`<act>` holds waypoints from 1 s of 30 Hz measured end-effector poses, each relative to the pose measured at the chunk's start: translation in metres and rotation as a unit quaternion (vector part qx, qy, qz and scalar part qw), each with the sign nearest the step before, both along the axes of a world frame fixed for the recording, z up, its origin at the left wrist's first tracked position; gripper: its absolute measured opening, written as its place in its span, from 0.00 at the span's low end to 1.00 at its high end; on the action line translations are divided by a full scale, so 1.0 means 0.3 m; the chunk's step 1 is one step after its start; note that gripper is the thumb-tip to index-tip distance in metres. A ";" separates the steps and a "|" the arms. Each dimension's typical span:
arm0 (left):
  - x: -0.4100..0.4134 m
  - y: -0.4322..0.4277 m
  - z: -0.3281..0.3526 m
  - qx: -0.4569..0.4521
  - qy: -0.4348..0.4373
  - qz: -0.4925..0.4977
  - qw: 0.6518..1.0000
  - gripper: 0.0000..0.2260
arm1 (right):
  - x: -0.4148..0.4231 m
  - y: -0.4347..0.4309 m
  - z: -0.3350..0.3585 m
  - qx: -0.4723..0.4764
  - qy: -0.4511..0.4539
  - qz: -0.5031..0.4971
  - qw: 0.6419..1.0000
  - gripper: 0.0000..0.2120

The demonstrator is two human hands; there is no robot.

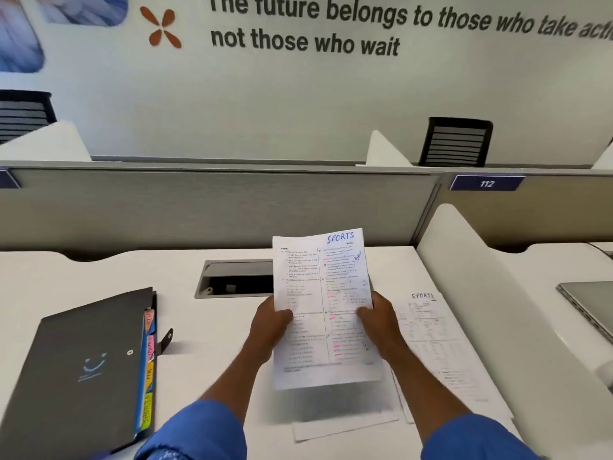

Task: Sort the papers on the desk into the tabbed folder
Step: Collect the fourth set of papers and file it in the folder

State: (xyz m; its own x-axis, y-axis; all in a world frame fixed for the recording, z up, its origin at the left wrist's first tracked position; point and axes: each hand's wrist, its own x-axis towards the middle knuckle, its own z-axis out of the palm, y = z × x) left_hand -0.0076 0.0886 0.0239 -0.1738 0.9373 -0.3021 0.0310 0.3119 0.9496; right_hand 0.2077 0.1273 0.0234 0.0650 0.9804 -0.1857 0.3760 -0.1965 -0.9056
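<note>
I hold a printed sheet marked "SPORTS" in blue ink upright above the white desk. My left hand grips its left edge and my right hand grips its right edge. Another sheet marked "SPORTS" lies flat on the desk to the right, with more papers under and in front of my arms. A black tabbed folder lies shut at the left, with coloured tabs sticking out along its right edge.
A recessed cable box sits in the desk behind the held sheet. A grey partition runs along the back. A white divider bounds the right side, with a closed laptop beyond it.
</note>
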 end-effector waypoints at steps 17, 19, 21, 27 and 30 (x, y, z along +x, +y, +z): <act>0.574 0.123 -0.186 -0.099 0.029 -0.067 0.992 0.12 | 0.535 0.035 -0.100 -0.094 -0.224 -0.098 0.965 0.12; 0.616 0.132 -0.198 -0.101 0.034 -0.073 0.992 0.13 | 0.565 0.037 -0.102 -0.107 -0.229 -0.104 0.962 0.11; 0.660 0.141 -0.209 -0.102 0.052 -0.085 0.990 0.14 | 0.594 0.042 -0.112 -0.116 -0.219 -0.113 0.962 0.09; 0.759 0.156 -0.242 -0.107 0.112 -0.110 0.982 0.13 | 0.664 0.068 -0.182 -0.153 -0.227 -0.130 0.953 0.18; 0.787 0.158 -0.266 -0.120 0.141 -0.120 0.975 0.13 | 0.673 0.067 -0.191 -0.182 -0.257 -0.120 0.941 0.18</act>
State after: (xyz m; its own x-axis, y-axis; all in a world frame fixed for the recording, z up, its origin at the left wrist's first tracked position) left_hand 0.2285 0.1361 -0.0558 -0.0667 0.8695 -0.4894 0.3796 0.4757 0.7935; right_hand 0.4095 0.1475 -0.0340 0.4506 0.8028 -0.3903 0.6512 -0.5947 -0.4714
